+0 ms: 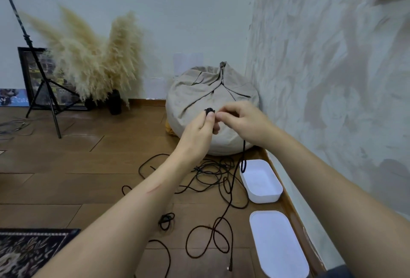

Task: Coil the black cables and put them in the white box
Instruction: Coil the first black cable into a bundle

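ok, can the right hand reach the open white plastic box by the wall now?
Probably yes: the white box sits open on the floor below the right hand, its white lid off beside it. Only the hanging black cable crosses the way, and that hand pinches it.

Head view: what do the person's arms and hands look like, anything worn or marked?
Both forearms are bare: no gloves, watch or rings show on the left hand or right hand. The left forearm carries a thin slanting scratch; the right forearm shows no marks. Dark cloth at the bottom edge under the right arm may be clothing.
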Demonstrator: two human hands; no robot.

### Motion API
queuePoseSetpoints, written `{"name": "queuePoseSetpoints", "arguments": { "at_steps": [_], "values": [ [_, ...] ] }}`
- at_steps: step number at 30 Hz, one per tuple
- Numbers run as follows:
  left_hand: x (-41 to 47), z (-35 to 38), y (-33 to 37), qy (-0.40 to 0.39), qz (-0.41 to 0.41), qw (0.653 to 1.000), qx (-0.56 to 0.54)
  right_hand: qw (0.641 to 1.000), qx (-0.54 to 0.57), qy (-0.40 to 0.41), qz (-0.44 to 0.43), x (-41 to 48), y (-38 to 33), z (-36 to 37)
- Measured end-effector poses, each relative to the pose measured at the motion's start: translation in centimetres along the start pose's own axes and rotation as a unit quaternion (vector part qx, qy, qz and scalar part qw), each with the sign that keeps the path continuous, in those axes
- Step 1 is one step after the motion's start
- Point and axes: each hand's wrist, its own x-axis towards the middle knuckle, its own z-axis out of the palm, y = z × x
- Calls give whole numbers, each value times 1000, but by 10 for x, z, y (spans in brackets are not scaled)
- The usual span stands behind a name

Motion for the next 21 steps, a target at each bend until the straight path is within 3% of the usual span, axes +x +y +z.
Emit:
{"name": "queuePoseSetpoints", "arguments": {
  "at_steps": [4, 9, 14, 21],
  "values": [
    [1, 0, 12, -22, 20, 997, -66, 996, 61, 69, -2, 3, 3, -3],
    [-5, 6, 13, -38, 16, 998, -43, 986, 132, 105, 19, 4, 3, -3],
    [-7, 11, 15, -11, 12, 998, -63, 980, 170, 93, 33, 3, 5, -6],
    [-7, 11, 15, -21, 1, 997, -81, 990, 133, 47, 13, 5, 2, -17]
  ]
}}
